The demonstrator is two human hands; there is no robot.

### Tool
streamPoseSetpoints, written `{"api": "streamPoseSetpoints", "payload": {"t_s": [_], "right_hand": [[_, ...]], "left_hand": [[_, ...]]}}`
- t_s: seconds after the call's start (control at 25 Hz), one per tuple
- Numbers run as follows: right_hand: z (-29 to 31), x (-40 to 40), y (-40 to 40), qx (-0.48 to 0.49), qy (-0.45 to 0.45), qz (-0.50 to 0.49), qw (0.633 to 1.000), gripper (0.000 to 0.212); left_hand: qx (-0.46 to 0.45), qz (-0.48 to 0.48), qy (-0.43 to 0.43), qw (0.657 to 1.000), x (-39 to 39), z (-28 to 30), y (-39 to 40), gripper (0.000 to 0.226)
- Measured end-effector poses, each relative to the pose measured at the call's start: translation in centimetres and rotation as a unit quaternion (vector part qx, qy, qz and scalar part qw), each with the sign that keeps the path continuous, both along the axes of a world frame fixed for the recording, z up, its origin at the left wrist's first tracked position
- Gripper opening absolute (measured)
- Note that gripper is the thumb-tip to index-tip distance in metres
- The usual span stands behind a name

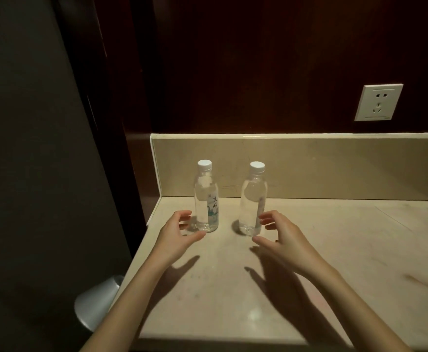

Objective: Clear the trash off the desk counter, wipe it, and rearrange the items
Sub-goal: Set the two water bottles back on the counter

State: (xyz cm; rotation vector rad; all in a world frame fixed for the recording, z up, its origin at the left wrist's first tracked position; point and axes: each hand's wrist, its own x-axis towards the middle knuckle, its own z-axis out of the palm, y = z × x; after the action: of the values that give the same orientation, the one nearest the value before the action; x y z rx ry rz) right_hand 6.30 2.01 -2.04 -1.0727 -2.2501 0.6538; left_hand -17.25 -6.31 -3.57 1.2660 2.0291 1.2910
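Observation:
Two clear water bottles with white caps stand upright near the back left of the beige stone counter (335, 237). The left bottle (206, 199) shows a printed label; the right bottle (253, 201) stands about a hand's width to its right. My left hand (180, 235) hovers just left of and in front of the left bottle's base, fingers loosely spread, holding nothing. My right hand (281, 237) sits just right of the right bottle's base, fingers curved apart, also holding nothing. Neither hand clearly touches a bottle.
A low beige backsplash (335, 168) runs along the back and right side. A white wall socket (378, 102) sits on the dark wood panel above. A grey metal bin lid (98, 301) shows below the counter's left edge. A dark wall stands at left.

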Motion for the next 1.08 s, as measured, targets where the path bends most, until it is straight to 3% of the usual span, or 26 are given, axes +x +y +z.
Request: {"api": "streamPoseSetpoints", "payload": {"t_s": [0.16, 0.4, 0.6, 0.88, 1.08], "right_hand": [[0.3, 1.4, -5.1, 0.053, -0.097, 0.055, 0.992, 0.045], [0.9, 0.4, -14.1, 0.097, -0.196, 0.126, 0.968, 0.044], [0.0, -3.6, -21.6, 0.115, -0.241, 0.211, 0.940, 0.046], [-2.7, -13.4, -31.3, 0.134, -0.276, 0.272, 0.912, 0.045], [-6.3, -21.9, -38.3, 0.078, -0.277, 0.273, 0.918, 0.047]], "left_hand": [[-0.058, -0.003, 0.128, 0.990, 2.1, 0.9, -6.2, 0.044], [-0.166, 0.019, 0.285, 0.944, 3.6, 2.3, -18.7, 0.041], [-0.212, 0.065, 0.349, 0.910, 1.7, 1.6, -28.1, 0.040], [-0.299, 0.086, 0.367, 0.877, -5.5, -2.8, -39.0, 0.042], [-0.348, 0.065, 0.375, 0.857, -13.7, -5.5, -45.7, 0.043]]}}
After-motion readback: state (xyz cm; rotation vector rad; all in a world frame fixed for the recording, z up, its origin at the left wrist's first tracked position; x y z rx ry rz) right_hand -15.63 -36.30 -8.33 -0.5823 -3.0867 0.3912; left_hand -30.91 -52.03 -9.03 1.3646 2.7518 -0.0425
